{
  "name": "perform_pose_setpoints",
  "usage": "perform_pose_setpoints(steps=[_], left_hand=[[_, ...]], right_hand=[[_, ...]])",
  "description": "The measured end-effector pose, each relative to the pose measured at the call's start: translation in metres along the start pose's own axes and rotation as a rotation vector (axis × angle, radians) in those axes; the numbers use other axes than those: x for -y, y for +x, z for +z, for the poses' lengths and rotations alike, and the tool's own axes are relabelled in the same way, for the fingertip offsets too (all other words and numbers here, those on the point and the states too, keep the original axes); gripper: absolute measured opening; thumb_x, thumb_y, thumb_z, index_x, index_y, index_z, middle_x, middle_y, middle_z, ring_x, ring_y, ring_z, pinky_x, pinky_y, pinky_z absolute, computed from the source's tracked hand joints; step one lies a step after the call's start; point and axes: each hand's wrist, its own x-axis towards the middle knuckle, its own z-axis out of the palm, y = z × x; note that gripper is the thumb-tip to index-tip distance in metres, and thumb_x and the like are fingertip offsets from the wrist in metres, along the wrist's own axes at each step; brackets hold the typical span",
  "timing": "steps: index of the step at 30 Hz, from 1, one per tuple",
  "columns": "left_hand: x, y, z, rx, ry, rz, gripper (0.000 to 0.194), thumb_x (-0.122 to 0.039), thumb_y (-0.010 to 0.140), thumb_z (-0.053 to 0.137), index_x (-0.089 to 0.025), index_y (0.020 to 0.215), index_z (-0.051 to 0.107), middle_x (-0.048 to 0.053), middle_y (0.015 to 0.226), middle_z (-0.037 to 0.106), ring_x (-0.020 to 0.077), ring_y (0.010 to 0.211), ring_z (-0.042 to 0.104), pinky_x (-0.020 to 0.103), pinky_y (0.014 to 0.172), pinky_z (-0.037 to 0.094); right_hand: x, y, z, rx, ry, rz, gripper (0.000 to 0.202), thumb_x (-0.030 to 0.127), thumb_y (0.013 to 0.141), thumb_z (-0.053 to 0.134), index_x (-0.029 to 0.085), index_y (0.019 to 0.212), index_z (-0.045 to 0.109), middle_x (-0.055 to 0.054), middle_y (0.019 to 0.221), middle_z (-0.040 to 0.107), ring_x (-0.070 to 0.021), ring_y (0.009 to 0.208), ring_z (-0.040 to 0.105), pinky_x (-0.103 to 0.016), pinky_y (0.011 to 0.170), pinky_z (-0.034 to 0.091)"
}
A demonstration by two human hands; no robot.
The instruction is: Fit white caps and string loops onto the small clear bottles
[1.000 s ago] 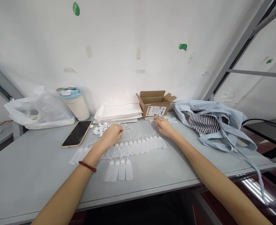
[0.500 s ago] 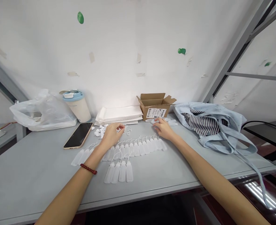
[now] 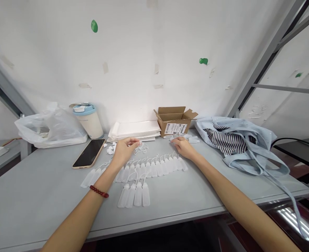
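My left hand (image 3: 125, 149) is closed in a pinch at a small heap of white strings (image 3: 143, 148); a tiny white bit shows at its fingertips, too small to name. My right hand (image 3: 184, 147) has its fingers curled together beside a loose pile of translucent plastic bottles (image 3: 193, 139); whatever its fingertips hold is hidden. Between the hands runs a row of small flat bottles (image 3: 153, 168), each with a white loop at its neck. Several more looped bottles (image 3: 134, 195) lie nearer the front edge, and another group (image 3: 89, 177) lies partly behind my left forearm.
Small white pieces (image 3: 109, 149) lie beside a phone (image 3: 89, 153). Along the wall stand a plastic bag (image 3: 51, 129), a lidded cup (image 3: 88, 120), stacked white sheets (image 3: 135, 129) and an open cardboard box (image 3: 174, 122). A light-blue cloth bag (image 3: 238, 140) occupies the right side.
My right hand's fingers have drawn closer together near the loose bottles. My left hand remains pinched at the strings. The whole view has shifted slightly.
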Motion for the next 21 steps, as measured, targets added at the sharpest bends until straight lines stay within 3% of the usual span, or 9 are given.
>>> perform_pose_setpoints(steps=[4, 7, 10, 13, 17, 21], left_hand=[[0.0, -0.001, 0.001, -0.014, -0.031, 0.014, 0.03, -0.04, 0.062, 0.07, -0.015, 0.076, 0.065, 0.005, 0.071, 0.069, 0.0158, 0.065, 0.06, 0.025, 0.057, 0.042], [-0.001, -0.003, 0.004, 0.005, -0.042, 0.066, 0.027, -0.039, 0.065, 0.07, -0.015, 0.075, 0.064, 0.004, 0.071, 0.068, 0.0146, 0.065, 0.059, 0.024, 0.057, 0.042], [-0.005, -0.009, 0.01, 0.027, -0.068, 0.096, 0.026, -0.039, 0.066, 0.07, -0.015, 0.075, 0.065, 0.002, 0.07, 0.067, 0.0138, 0.065, 0.059, 0.023, 0.057, 0.044], [-0.012, -0.016, 0.016, 0.045, -0.109, 0.114, 0.025, -0.039, 0.068, 0.071, -0.015, 0.076, 0.064, 0.001, 0.07, 0.065, 0.0125, 0.064, 0.059, 0.023, 0.058, 0.045], [-0.022, -0.025, 0.023, 0.068, -0.179, 0.114, 0.024, -0.037, 0.069, 0.072, -0.016, 0.076, 0.062, -0.001, 0.069, 0.063, 0.0107, 0.06, 0.056, 0.022, 0.056, 0.045], [-0.03, -0.032, 0.028, 0.103, -0.242, 0.118, 0.022, -0.035, 0.068, 0.073, -0.016, 0.073, 0.062, -0.001, 0.068, 0.063, 0.0105, 0.06, 0.056, 0.023, 0.059, 0.048]], right_hand=[[0.001, 0.0, -0.006, -0.12, 0.099, -0.01, 0.029, 0.015, 0.082, 0.055, 0.019, 0.11, 0.061, -0.01, 0.098, 0.062, -0.0252, 0.095, 0.056, -0.037, 0.082, 0.044], [0.009, -0.002, -0.014, -0.221, 0.165, -0.06, 0.025, 0.014, 0.084, 0.052, 0.019, 0.106, 0.062, -0.008, 0.086, 0.062, -0.024, 0.088, 0.057, -0.037, 0.08, 0.045], [0.028, -0.006, -0.024, -0.327, 0.223, -0.148, 0.018, 0.02, 0.086, 0.052, 0.02, 0.101, 0.063, -0.006, 0.078, 0.06, -0.0232, 0.081, 0.057, -0.037, 0.077, 0.046], [0.057, -0.014, -0.033, -0.431, 0.309, -0.229, 0.016, 0.026, 0.089, 0.053, 0.022, 0.1, 0.062, -0.008, 0.089, 0.059, -0.0224, 0.086, 0.057, -0.037, 0.077, 0.048], [0.091, -0.023, -0.039, -0.408, 0.392, -0.352, 0.019, 0.024, 0.092, 0.049, 0.023, 0.109, 0.056, -0.009, 0.1, 0.064, -0.0221, 0.094, 0.06, -0.037, 0.081, 0.049], [0.104, -0.026, -0.038, -0.395, 0.373, -0.426, 0.022, 0.023, 0.093, 0.047, 0.021, 0.114, 0.054, -0.01, 0.1, 0.064, -0.0228, 0.091, 0.06, -0.038, 0.077, 0.05]])
